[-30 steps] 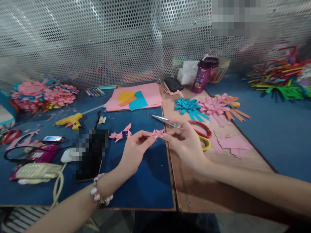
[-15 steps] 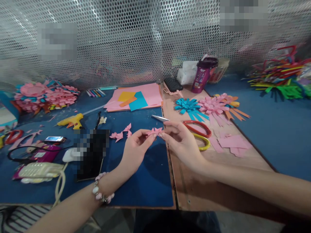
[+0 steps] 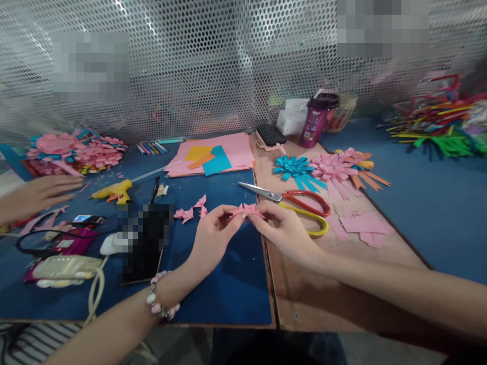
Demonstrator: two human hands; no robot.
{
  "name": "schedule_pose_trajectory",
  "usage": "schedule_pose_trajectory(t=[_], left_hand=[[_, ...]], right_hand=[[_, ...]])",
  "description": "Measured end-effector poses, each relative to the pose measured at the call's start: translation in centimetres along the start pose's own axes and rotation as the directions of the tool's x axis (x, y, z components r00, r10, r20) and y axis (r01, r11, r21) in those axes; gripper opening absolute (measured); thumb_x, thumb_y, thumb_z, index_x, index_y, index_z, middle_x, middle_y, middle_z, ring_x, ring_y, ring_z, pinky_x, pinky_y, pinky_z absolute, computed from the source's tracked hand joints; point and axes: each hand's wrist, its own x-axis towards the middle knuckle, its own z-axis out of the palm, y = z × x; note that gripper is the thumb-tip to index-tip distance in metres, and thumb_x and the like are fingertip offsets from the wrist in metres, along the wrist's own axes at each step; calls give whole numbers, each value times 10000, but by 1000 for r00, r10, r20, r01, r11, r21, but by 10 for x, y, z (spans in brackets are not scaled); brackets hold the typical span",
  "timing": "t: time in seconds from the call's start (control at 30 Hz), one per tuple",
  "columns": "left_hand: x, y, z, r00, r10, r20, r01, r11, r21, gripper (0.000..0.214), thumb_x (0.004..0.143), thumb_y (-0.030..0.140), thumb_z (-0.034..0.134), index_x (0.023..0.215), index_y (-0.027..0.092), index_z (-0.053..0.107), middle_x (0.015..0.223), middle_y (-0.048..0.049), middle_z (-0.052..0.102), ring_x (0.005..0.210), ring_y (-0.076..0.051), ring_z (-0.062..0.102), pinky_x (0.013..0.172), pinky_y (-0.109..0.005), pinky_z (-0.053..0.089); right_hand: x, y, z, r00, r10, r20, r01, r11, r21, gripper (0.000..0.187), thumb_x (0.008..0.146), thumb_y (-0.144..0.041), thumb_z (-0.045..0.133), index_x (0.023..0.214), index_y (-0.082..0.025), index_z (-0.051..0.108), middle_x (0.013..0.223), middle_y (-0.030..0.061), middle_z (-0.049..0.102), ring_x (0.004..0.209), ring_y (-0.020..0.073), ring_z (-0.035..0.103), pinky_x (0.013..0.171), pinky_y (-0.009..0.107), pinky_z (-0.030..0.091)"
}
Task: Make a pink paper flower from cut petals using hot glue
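Note:
Between both sets of fingertips is a small pink paper flower point(image 3: 246, 210) with pointed petals, held just above the table. My left hand point(image 3: 216, 230) pinches its left side, thumb in front. My right hand point(image 3: 285, 228) pinches the right side with thumb and forefinger. Several folded pink paper pieces point(image 3: 188, 213) lie left of my left hand. Scissors point(image 3: 281, 196) with one red and one yellow handle rest behind my right hand, blades pointing left. Pink paper scraps point(image 3: 363, 225) lie to the right of the scissors.
Another person's hand point(image 3: 41, 195) reaches in at the left, near a yellow glue gun point(image 3: 117, 191) and a pile of paper flowers point(image 3: 76, 152). A phone point(image 3: 142, 248) lies left of my forearm. Coloured sheets point(image 3: 239, 147), a purple cup point(image 3: 316, 121) and finished flowers point(image 3: 335, 167) stand behind.
Another person's hand has come in from the left. My right fingers have lowered and closed in on the flower, baring the scissors' pivot. Both my hands still hold the flower.

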Motion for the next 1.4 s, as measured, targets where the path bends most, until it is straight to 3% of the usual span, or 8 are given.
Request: schedule_pose_trajectory(t=[0.2,0.53,0.77,1.03,1.27,1.4], left_hand=[[0,0,0,1000,-17,19,18,999,-35,209,782,353,717,876,172,676,860,-29,683,810,-151,620,778,-269,496],[-4,3,-2,995,99,29,-101,991,91,159,809,327,675,858,176,671,821,-27,655,769,-147,595,732,-252,491],[-7,6,-3,979,173,107,-184,977,106,98,829,282,652,840,185,650,813,-21,624,768,-140,552,725,-242,463],[-9,6,-2,972,193,132,-207,973,104,64,835,249,642,831,185,641,802,-20,619,762,-142,551,719,-247,454],[-6,7,-3,979,136,150,-144,988,47,147,834,282,675,950,198,639,941,-33,662,871,-143,608,811,-247,478],[-4,5,-4,969,152,196,-168,983,71,115,852,297,655,887,188,643,873,-29,652,835,-143,601,789,-250,480]], right_hand=[[0,-2,-2,996,-84,-8,84,996,-30,142,887,-272,584,776,-194,628,777,6,621,713,139,536,658,287,424],[-3,-5,0,999,-40,-2,40,999,-5,155,856,-347,629,893,-197,634,825,19,626,710,145,522,639,293,430],[-6,-5,-3,983,-185,-12,185,983,6,69,884,-271,610,857,-208,600,840,21,596,740,146,529,646,294,429],[-10,-7,-4,964,-262,-46,260,964,-52,50,885,-244,615,845,-215,608,831,24,626,753,156,563,667,315,460],[-11,-6,-8,920,-390,-34,383,915,-127,41,891,-184,604,884,-224,606,864,28,634,802,162,596,715,333,493],[-9,-3,-10,905,-426,-18,420,898,-128,62,895,-173,596,919,-229,608,886,31,631,822,163,608,729,338,509]])
